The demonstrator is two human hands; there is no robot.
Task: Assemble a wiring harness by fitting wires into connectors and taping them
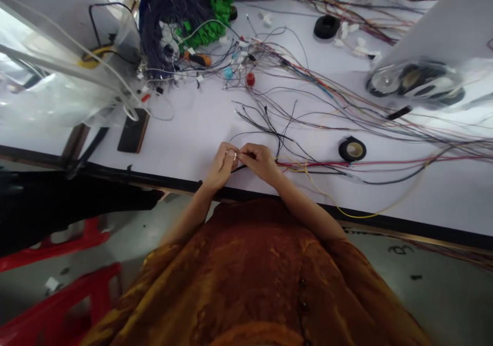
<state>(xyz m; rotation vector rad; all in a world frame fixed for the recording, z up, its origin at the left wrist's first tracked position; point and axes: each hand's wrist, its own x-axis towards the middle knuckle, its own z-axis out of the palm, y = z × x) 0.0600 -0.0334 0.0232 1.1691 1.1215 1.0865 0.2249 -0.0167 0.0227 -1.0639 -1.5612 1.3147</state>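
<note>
Near the table's front edge, my left hand (222, 167) is closed around a small white connector (234, 154), only part of which shows between the fingers. My right hand (261, 162) pinches a thin dark wire right beside the connector. Whether the wire's end sits inside the connector is too small to tell. Just beyond my hands, several loose black wires (275, 134) fan out across the white table (185, 140). Red wires (327, 163) and a yellow wire (327, 196) run off to the right from near my right wrist.
A roll of black tape (352, 149) lies to the right, another black roll (326, 26) farther back. A dark phone-like slab (133, 130) rests at left. Green connectors with purple wires (181, 17) are heaped behind, near an orange-handled tool (198, 58). Red stools (73, 305) stand lower left.
</note>
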